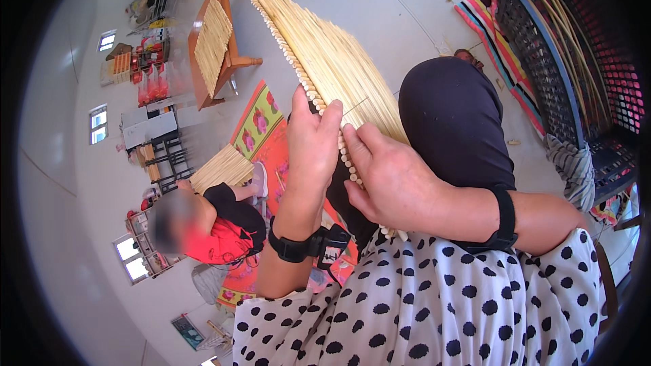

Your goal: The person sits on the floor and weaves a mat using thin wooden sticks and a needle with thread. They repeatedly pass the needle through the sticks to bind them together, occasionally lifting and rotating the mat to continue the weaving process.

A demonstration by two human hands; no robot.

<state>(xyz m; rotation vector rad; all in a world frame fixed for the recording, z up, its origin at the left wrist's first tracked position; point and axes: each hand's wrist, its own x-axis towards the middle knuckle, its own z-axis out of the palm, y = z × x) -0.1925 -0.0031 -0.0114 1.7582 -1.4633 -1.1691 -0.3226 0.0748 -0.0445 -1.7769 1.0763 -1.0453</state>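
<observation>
A mat of pale, straw-coloured stalks (332, 44) slants across my lap, its stalks lying side by side with their round cut ends in a row along the left edge. My left hand (313, 132) is closed on that edge, thumb on top and the other fingers largely hidden. Just below it, my right hand (400, 176) is closed at the same edge, with bent fingers and the thumb against the stalk ends. A thin dark line crosses the mat by the fingertips; whether it is needle or thread I cannot tell.
At left a person in red and black (227, 230) sits by another stalk mat (222, 168) on a flowered rug (261, 118). Beyond stands a wooden table (230, 61) bearing a third mat. A dark plastic basket (549, 61) with long thin canes is at right, beside striped cloth (505, 61).
</observation>
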